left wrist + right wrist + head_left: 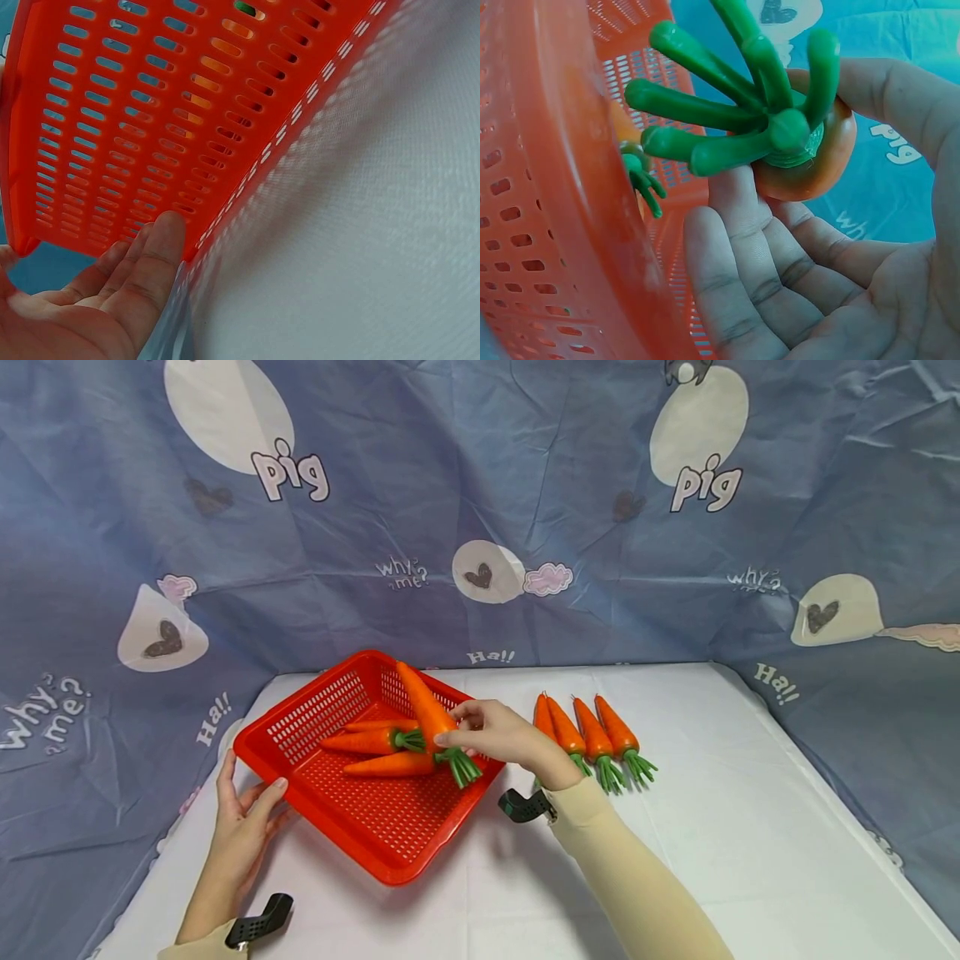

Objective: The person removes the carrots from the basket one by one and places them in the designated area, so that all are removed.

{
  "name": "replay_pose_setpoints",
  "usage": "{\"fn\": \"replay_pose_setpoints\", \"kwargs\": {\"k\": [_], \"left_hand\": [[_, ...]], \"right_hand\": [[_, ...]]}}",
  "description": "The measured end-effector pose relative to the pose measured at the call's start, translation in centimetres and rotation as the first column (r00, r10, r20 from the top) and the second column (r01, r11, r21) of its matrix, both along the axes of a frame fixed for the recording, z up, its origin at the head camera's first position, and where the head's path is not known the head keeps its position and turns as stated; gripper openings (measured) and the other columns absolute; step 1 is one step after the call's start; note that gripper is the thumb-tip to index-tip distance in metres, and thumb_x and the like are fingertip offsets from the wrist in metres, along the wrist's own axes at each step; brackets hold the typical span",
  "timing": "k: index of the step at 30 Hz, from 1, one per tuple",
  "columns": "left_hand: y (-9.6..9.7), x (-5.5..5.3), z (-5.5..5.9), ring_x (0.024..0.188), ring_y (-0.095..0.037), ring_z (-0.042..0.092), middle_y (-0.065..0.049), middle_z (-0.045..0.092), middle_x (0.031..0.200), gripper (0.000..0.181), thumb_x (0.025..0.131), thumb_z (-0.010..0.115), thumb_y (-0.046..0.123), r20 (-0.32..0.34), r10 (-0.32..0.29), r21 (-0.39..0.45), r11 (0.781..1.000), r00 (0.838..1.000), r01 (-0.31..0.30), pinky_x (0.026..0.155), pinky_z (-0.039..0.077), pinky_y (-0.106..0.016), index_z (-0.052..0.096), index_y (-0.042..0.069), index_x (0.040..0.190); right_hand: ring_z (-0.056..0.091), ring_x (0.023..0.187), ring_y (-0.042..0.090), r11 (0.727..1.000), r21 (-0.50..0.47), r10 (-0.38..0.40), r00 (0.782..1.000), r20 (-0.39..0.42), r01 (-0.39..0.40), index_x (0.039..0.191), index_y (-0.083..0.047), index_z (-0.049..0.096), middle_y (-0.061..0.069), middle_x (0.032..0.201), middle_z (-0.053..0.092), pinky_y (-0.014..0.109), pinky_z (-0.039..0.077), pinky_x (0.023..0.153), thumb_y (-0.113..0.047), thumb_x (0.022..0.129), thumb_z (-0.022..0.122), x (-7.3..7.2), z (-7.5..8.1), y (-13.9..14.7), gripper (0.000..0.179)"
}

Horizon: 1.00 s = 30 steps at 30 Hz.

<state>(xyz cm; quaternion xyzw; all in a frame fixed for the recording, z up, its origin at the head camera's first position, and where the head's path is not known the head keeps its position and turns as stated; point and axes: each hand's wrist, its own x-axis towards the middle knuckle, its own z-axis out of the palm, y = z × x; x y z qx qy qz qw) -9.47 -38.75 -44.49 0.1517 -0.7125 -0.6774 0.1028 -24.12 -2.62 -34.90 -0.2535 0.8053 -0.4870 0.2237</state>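
A red plastic basket (408,877) with slotted walls stands tilted on the left, its near edge toward me. My left hand (238,839) holds its left corner, thumb at the rim; in the left wrist view the fingers (154,262) lie against the slotted outer wall. Over the basket, my right hand (498,732) pinches a carrot (426,697) near its green top, tip pointing away. The right wrist view shows the carrot's stubby green stems (735,150) between thumb and fingers. Beneath it in the basket lie three carrots (367,742), one partly hidden.
Several more carrots (596,739) lie side by side on the white tabletop (720,827), right of the basket; the right wrist partly covers the leftmost. A blue printed cloth (600,535) hangs behind and at both sides.
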Motion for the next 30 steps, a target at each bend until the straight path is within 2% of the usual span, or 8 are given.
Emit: {"fn": "replay_pose_setpoints", "kwargs": {"k": [3, 8, 16, 22, 30], "left_hand": [[0.0, 0.0, 0.0, 0.100, 0.008, 0.069, -0.019, 0.036, 0.158, 0.097, 0.110, 0.062, 0.029, 0.005, 0.001, -0.001, 1.000, 1.000, -0.001, 0.083, 0.061, -0.015, -0.012, 0.048, 0.168], [-0.1, 0.0, 0.0, 0.099, 0.007, 0.069, -0.012, 0.039, 0.153, 0.097, 0.110, 0.062, 0.029, 0.017, 0.002, 0.002, 1.000, 1.000, -0.002, 0.082, 0.061, -0.015, -0.013, 0.048, 0.168], [0.0, 0.1, 0.2, 0.099, 0.008, 0.069, -0.010, 0.040, 0.151, 0.097, 0.110, 0.062, 0.028, 0.024, 0.009, 0.004, 1.000, 1.000, -0.009, 0.082, 0.061, -0.015, -0.013, 0.048, 0.168], [0.0, 0.1, 0.2, 0.099, 0.008, 0.069, -0.011, 0.039, 0.153, 0.096, 0.110, 0.062, 0.027, 0.016, 0.005, 0.012, 1.000, 1.000, -0.006, 0.081, 0.061, -0.015, -0.012, 0.048, 0.168], [-0.1, 0.1, 0.1, 0.100, 0.008, 0.068, -0.009, 0.040, 0.153, 0.097, 0.110, 0.062, 0.028, 0.024, 0.009, 0.006, 1.000, 1.000, -0.009, 0.082, 0.061, -0.015, -0.012, 0.048, 0.168]], "right_hand": [[0.069, 0.085, 0.027, 1.000, -0.019, -0.006, 1.000, 0.001, 0.006, 0.138, -0.004, 0.062, 0.001, 0.088, 0.065, 0.028, 0.055, 0.079, -0.038, 0.095, 0.079, 0.2, 0.1, 0.3, 0.057], [0.065, 0.088, 0.036, 0.999, -0.049, -0.007, 1.000, 0.007, 0.008, 0.134, -0.005, 0.063, 0.000, 0.084, 0.061, 0.027, 0.049, 0.074, -0.038, 0.096, 0.078, 0.5, 0.2, 0.8, 0.053], [0.061, 0.080, 0.023, 0.998, -0.067, -0.017, 1.000, 0.013, 0.018, 0.132, -0.008, 0.064, 0.000, 0.085, 0.061, 0.029, 0.048, 0.072, -0.036, 0.098, 0.077, 1.0, 0.1, 2.1, 0.046], [0.065, 0.091, 0.040, 0.997, -0.065, -0.038, 0.999, 0.002, 0.038, 0.131, -0.010, 0.066, 0.001, 0.090, 0.064, 0.034, 0.052, 0.080, -0.038, 0.098, 0.077, 1.2, 0.0, 3.0, 0.045], [0.067, 0.092, 0.028, 0.993, -0.074, -0.090, 0.996, 0.023, 0.091, 0.131, -0.007, 0.066, 0.004, 0.099, 0.069, 0.029, 0.057, 0.082, -0.036, 0.097, 0.078, 1.5, -0.5, 4.3, 0.046]]}}
